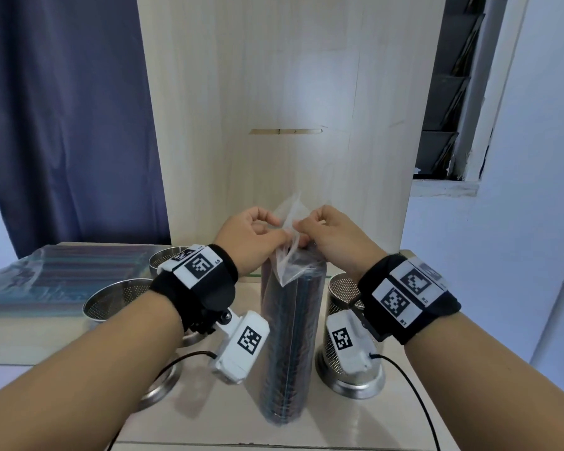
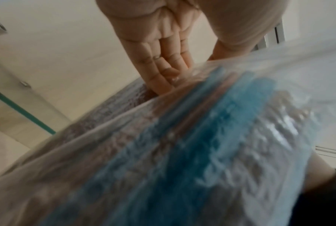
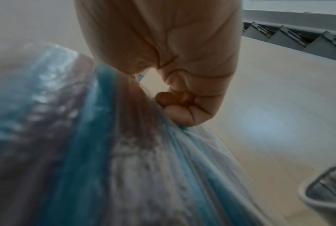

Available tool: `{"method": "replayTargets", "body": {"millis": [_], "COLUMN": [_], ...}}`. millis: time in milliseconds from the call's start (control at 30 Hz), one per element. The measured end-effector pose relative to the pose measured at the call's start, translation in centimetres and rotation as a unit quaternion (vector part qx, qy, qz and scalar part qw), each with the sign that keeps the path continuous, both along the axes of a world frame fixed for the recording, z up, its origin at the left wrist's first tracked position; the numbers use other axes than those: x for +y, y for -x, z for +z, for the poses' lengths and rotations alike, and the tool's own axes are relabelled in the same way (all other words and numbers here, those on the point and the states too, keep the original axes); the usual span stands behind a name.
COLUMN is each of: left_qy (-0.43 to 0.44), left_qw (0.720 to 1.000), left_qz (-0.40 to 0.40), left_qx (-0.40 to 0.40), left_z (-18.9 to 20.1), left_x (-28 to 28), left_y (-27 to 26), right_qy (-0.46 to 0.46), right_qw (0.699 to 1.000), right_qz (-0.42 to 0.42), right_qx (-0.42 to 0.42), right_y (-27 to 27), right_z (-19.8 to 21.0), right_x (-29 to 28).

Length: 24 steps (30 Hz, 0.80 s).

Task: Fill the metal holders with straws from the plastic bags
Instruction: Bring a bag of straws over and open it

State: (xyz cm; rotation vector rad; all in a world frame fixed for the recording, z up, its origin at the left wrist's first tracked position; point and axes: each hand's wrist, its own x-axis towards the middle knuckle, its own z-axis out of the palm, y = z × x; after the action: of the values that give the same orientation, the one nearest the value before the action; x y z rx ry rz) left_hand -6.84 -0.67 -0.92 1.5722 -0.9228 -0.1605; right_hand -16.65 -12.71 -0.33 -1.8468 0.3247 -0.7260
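Note:
A clear plastic bag of straws (image 1: pixel 288 346) stands upright on the table in the head view, its loose top flap sticking up between my hands. My left hand (image 1: pixel 258 234) pinches the flap from the left, and my right hand (image 1: pixel 323 231) pinches it from the right. In the left wrist view the curled fingers (image 2: pixel 163 67) press on the bag of straws (image 2: pixel 182 145), with blue and brown straws showing through. The right wrist view shows the right hand (image 3: pixel 182 99) bunched on the bag of straws (image 3: pixel 85 145). One perforated metal holder (image 1: pixel 349 336) stands right of the bag.
Two more metal holders (image 1: pixel 118 301) (image 1: pixel 163 260) stand left of the bag, partly behind my left forearm. More flat bags of straws (image 1: pixel 62 278) lie at the back left. A pale wooden panel (image 1: pixel 274 109) rises behind the table. Wrist-camera cables trail over the tabletop.

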Motion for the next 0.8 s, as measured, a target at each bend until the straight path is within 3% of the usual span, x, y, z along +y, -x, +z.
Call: {"method": "replayTargets", "body": {"millis": [333,533,633,800], "left_qy": [0.025,0.046,-0.008,-0.126], "left_qw": [0.997,0.989,0.977,0.973], "left_qz": [0.018,0.109,0.126,0.073], "left_qx": [-0.065,-0.085,-0.170,-0.182], "left_z": [-0.5,-0.9,-0.6,0.9], "left_x": [0.1,0.1,0.3,0.5], "left_y": [0.9,1.5,1.9,0.7], "right_qy": [0.099,0.077,0.024,0.160], "right_qw": [0.993,0.994,0.998,0.986], "right_qz": [-0.053,-0.073,-0.014,-0.029], "right_qx": [0.031,-0.018,-0.062,-0.033], "right_y": [-0.1,0.1,0.3,0.2], "right_z": [0.1,-0.7,-1.0,-0.9], "right_x": [-0.1,0.2,0.6,0.3]}}
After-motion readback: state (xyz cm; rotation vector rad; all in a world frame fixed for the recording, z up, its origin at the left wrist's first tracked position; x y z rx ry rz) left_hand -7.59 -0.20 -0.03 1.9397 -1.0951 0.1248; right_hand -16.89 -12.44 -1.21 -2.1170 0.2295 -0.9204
